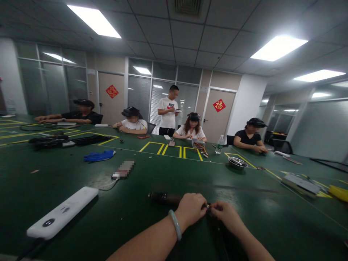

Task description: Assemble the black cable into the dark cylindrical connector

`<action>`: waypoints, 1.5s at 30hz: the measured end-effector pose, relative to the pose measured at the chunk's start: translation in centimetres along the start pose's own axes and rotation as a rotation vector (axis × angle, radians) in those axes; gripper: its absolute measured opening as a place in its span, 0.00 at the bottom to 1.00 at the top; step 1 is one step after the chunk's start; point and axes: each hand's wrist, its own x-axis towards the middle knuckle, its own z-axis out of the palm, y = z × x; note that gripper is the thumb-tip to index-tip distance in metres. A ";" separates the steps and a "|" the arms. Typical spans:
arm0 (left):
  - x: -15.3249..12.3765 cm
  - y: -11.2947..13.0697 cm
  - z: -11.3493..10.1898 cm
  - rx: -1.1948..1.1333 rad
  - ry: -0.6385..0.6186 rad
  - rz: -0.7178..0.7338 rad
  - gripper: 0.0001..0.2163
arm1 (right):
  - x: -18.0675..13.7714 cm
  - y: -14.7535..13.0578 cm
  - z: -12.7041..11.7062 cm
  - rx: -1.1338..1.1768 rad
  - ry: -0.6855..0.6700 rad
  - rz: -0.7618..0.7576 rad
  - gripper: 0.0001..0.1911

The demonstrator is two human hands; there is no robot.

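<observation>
Lower centre: left hand [190, 210] and right hand [227, 214], fingers pinched on a small part [208, 206] | dark tool [163, 197] lay beside | wrists judged best braced on bench [244, 181].

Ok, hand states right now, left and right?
Left hand: closed, pinching a small shiny metallic piece at its fingertips.
Right hand: closed, pinching the same piece from the other side.

A small, pale metallic piece [208, 206] is noted, pinched between the fingertips of the left hand [190, 210] and the right hand [227, 216], just above the green table [244, 188]. Its shape is too small to be determined. A dark elongated object [162, 197] is recorded lying flat on the table, its right end hidden behind the left hand.
</observation>
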 end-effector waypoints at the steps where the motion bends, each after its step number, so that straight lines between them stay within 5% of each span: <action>1: 0.0 0.0 0.0 -0.004 0.002 0.002 0.09 | 0.0 0.2 0.1 0.002 0.001 0.006 0.13; 45: 0.2 -0.2 0.5 -0.030 0.005 0.008 0.08 | -0.1 0.5 0.9 -0.063 0.028 -0.049 0.14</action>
